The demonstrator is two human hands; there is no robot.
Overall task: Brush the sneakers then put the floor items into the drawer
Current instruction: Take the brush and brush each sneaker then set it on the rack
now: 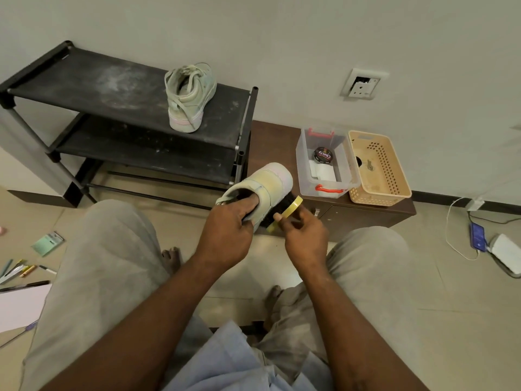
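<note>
My left hand (228, 232) holds a pale green sneaker (267, 182) with its fingers tucked inside the opening, toe pointing away from me. My right hand (304, 235) grips a yellow-backed brush (284, 214) whose dark bristles press against the sneaker's right side. The second sneaker (189, 97) stands on the top shelf of the black shoe rack (84, 86). On the floor at the far left lie several pens and markers (19, 270), a green card pack (46, 244) and a white sheet of paper (19, 306).
A low brown cabinet (366, 218) stands beyond my hands, carrying a clear box (324, 162) with a polish tin and a beige basket (377, 167). At the right, a phone (478, 235) on a cable and a white charger (507, 252) lie on the floor. My knees flank the hands.
</note>
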